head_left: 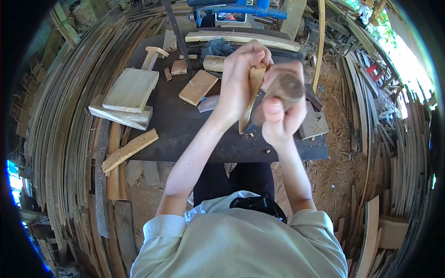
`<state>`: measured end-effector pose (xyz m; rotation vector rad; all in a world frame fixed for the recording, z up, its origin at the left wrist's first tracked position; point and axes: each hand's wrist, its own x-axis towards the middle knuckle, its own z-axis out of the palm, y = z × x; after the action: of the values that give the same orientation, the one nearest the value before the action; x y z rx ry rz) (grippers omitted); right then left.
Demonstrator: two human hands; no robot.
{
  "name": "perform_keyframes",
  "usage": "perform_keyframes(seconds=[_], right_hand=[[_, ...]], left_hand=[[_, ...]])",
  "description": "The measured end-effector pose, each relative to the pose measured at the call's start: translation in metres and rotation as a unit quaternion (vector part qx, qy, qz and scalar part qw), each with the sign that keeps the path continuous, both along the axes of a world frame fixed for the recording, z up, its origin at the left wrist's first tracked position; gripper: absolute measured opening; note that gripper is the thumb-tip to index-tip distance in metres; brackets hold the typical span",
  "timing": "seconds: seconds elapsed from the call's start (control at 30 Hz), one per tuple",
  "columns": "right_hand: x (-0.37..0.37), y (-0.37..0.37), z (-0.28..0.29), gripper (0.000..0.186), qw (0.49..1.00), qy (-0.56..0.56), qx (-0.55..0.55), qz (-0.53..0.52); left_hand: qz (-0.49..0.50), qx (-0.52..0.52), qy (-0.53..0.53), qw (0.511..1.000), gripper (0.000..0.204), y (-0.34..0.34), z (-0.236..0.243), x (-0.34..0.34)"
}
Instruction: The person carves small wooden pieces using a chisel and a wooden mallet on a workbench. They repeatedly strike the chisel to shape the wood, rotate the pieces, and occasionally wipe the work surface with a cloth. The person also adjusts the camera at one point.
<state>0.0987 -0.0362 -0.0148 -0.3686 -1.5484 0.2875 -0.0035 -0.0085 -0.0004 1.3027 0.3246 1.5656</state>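
Over the dark worktable (171,125), my left hand (235,81) is closed around the upper part of a long, narrow piece of wood (252,95). The piece stands tilted, its lower tip close to the tabletop. Just to its right, my right hand (280,123) grips a thick, round-ended wooden handle (291,87), blurred by motion. The far end of this tool is hidden or smeared, so its kind does not show. Small wood chips (251,135) lie on the table below both hands.
Wooden blocks (198,87) and stacked boards (131,90) sit on the table's left, with a stick (130,150) over its edge. A notched board (314,125) lies at right. A blue clamp-like frame (232,9) stands behind. Long planks (65,125) line the side.
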Motion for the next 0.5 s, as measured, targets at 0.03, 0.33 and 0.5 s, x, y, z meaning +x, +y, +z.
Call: perform_keyframes(seconds=[0.03,0.33,0.5], right_hand=[[0.0,0.0,-0.004,0.055,0.999,-0.015,0.013,-0.026],[0.0,-0.003,0.002,0.043,0.994,0.084,0.052,-0.052],[-0.001,-0.006,0.013,0.029,0.995,0.098,0.024,-0.016]], left_hand=[[0.038,0.014,-0.006,0.999,0.02,0.0,-0.001,0.003],[0.098,0.033,0.022,0.994,0.025,0.002,-0.009,-0.002],[0.063,0.021,0.028,0.997,0.027,-0.007,-0.006,-0.002]])
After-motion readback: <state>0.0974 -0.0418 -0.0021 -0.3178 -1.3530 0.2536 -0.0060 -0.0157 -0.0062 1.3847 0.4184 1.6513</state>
